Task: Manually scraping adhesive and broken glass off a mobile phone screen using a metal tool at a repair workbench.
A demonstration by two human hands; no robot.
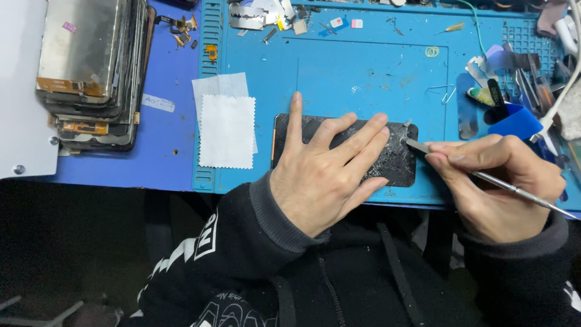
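Note:
A dark phone panel [399, 163] with a cracked, whitish-scraped right end lies flat on a blue work mat [363, 72]. My left hand [324, 166] presses flat on the panel with fingers spread. My right hand [499, 181] grips a thin metal scraping tool [484, 177] like a pen. The tool's flat tip touches the panel's right edge near the upper corner. Both wrists wear dark sleeves.
A white wipe [227, 130] lies left of the panel on the mat. A stack of old phone screens [91, 66] stands at the far left. Small parts, tweezers and metal scraps [254, 17] line the mat's top; a blue cup of tools [514, 118] sits at right.

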